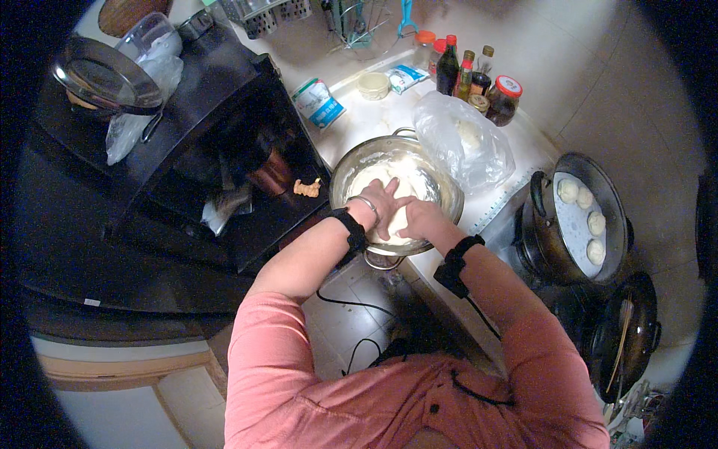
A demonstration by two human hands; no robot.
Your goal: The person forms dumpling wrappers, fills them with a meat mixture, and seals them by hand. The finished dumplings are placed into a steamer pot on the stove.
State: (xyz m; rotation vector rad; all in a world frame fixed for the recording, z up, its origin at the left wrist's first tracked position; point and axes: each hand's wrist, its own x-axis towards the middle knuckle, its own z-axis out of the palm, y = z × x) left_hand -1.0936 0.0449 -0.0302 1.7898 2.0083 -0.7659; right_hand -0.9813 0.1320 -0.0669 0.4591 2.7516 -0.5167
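Note:
My left hand point(374, 206), with a bracelet at its wrist, lies on pale, soft dough point(399, 221) with its fingers spread. Beside it my right hand point(423, 219) touches the same dough; its fingers are bent, and whether they grip any of it is hidden. The dough sits in a wide stainless steel bowl point(453, 203) with loop handles, its inner wall smeared with flour or dough. Against the bowl's far right rim rests a clear plastic bag point(491, 160) with something pale inside.
Bottles point(447, 70) and a red-lidded jar point(503, 101) line the counter's back, near printed packets point(318, 104). Right stands a steamer pot point(538, 241) holding several round dough buns point(596, 223), beside a dark lidded pan point(628, 337). A black cabinet point(185, 129) stands left.

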